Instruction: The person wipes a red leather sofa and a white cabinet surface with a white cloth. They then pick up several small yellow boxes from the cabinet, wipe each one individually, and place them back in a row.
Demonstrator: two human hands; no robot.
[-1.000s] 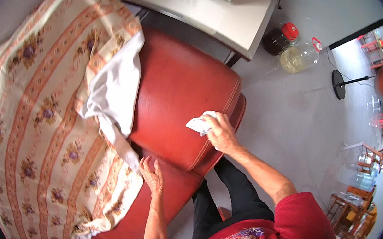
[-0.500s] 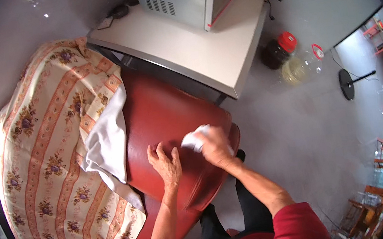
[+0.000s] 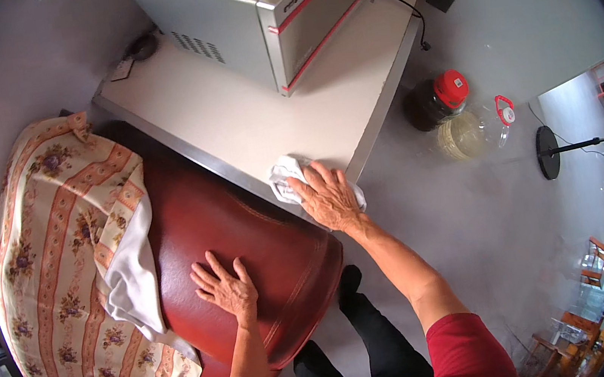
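On the left we see a flowered cover (image 3: pixel 56 289) over part of a red sofa (image 3: pixel 288 255). Our left hand (image 3: pixel 230 291) rests open on the sofa, fingers spread. A microwave (image 3: pixel 214 40) stands farther back on the table (image 3: pixel 232 117). At the table's near corner, our right hand (image 3: pixel 331 198) presses a white cloth (image 3: pixel 284 179), fingers stretched; we cannot tell whether they grip. Farther right, a red-lidded jar (image 3: pixel 422 107) stands beside a clear bottle (image 3: pixel 463 137).

Wht cloth (image 3: pixel 287 177) — bunched, prob. on tbl (image 3: pixel 240 120)
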